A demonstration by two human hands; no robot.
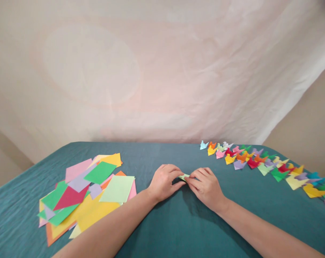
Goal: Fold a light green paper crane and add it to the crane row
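From here I see a pale, creased fabric sheet (162,71) hanging behind the teal tablecloth (164,229), and a beige wall (310,114) at right.

Two bare forearms (114,227), bare slender fingers (175,174)

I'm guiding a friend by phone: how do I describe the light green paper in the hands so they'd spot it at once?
Start at the teal-covered table, with flat sheets on the left and folded paper birds on the right. Between them, the left hand and right hand meet at a small pale green paper, the only one being held.
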